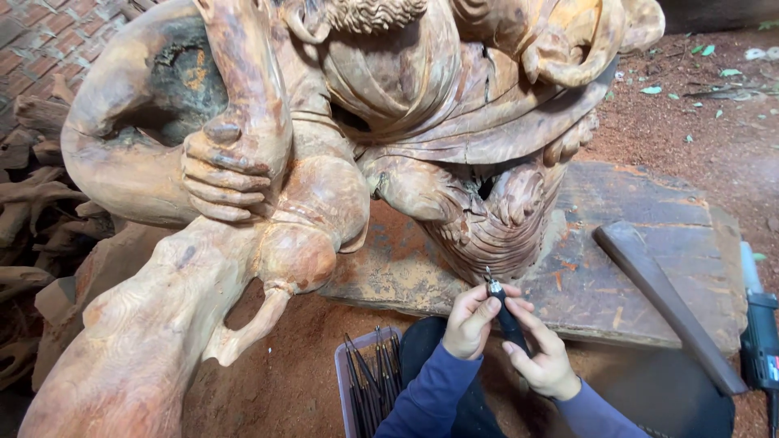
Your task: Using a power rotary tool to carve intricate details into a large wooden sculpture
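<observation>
Both hands share one small rotary carving tool (505, 312): the left hand (473, 322) has its grip closed round the metal collet end, while the right hand (542, 357) pinches the dark body lower down. Its single tip points up, just below the ridged base of the one big wooden sculpture (324, 162) directly ahead. Beneath that base lies one worn wooden slab (649, 211). Left of the grip, close by, stands one small tray of thin carving bits (369, 381), too many to count. Right of the grip one long dark wooden bar (665, 300) rests across the slab, and farther right one power tool (761, 341) lies on the reddish sawdust floor (698, 105).
</observation>
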